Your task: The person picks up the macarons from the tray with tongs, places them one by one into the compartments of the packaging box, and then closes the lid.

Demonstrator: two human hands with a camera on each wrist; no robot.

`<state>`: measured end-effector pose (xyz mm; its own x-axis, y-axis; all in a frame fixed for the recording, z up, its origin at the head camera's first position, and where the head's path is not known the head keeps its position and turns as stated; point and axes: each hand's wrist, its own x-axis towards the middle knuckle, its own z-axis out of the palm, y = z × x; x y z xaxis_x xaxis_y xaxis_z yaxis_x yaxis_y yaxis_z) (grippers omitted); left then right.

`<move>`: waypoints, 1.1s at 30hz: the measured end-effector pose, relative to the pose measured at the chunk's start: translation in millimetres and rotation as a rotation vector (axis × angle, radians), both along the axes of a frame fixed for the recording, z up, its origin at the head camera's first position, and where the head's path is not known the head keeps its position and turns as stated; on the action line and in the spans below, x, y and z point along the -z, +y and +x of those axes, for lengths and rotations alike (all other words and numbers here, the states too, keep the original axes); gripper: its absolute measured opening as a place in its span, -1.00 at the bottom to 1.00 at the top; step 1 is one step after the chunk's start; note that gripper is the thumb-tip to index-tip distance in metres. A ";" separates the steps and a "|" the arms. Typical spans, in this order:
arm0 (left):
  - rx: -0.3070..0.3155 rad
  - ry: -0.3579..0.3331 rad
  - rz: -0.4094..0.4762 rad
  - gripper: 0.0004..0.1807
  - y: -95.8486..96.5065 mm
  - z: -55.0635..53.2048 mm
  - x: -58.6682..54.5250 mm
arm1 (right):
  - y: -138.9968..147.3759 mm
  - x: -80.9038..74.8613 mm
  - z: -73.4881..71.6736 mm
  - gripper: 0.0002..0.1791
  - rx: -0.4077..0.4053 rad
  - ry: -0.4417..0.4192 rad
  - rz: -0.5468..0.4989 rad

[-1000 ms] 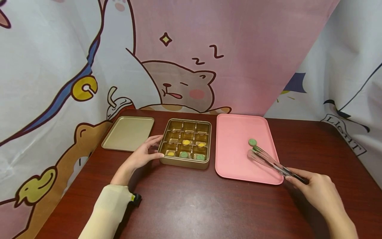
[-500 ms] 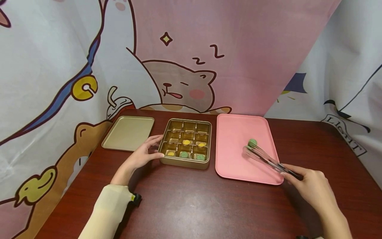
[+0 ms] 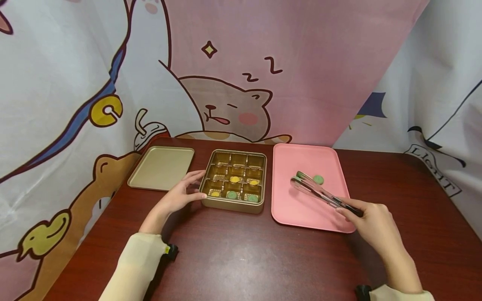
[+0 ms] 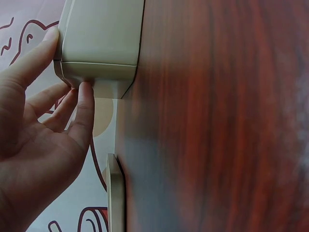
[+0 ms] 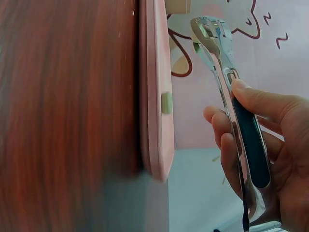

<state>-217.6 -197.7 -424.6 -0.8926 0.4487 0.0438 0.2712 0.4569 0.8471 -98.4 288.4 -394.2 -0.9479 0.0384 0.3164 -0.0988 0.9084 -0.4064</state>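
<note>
A gold square tin (image 3: 233,205) holds a divided insert, with small round yellow pieces (image 3: 235,179) and green pieces (image 3: 232,195) in its middle and front rows. My left hand (image 3: 180,193) holds the tin's near left corner, thumb at the rim and fingers against the left side. My right hand (image 3: 373,223) grips metal tongs (image 3: 320,193) by their dark handle, above a pink tray (image 3: 301,213). Between the tong tips appears a green piece (image 3: 299,173), partly hidden. Another round green piece (image 3: 318,179) lies flat on the tray, apart from the tongs.
A shallow gold lid (image 3: 162,167) lies left of the tin, at the table's back left. The tin stands between lid and tray on a dark red wooden table (image 3: 241,255). A printed cloth (image 3: 320,75) hangs close behind the table.
The right hand and tongs have moved left across the tray, away from the lying green piece, which has stayed put. The left hand and the tin have not moved.
</note>
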 end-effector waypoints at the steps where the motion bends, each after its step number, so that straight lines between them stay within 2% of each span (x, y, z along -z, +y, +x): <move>1: 0.001 0.003 -0.003 -0.19 -0.1 0.0 0.0 | -2.9 -0.6 -1.4 -0.64 -0.007 0.007 -0.001; 15: 0.005 0.014 -0.006 -0.21 -2.1 -0.7 2.3 | -51.5 -1.5 -20.2 -0.72 -0.136 0.117 -0.037; 23: 0.006 0.008 0.000 -0.19 -1.6 -1.3 3.2 | -79.6 -3.0 -32.6 -0.75 -0.183 0.120 -0.045; 33: 0.016 -0.002 0.017 -0.21 -1.7 -1.2 2.3 | -107.2 -9.6 -50.5 -0.72 -0.215 0.077 -0.056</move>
<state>-218.9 -199.4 -426.8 -0.8852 0.4625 0.0498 0.2772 0.4384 0.8550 -149.0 181.2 -384.6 -0.9095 -0.1423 0.3907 -0.3199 0.8396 -0.4390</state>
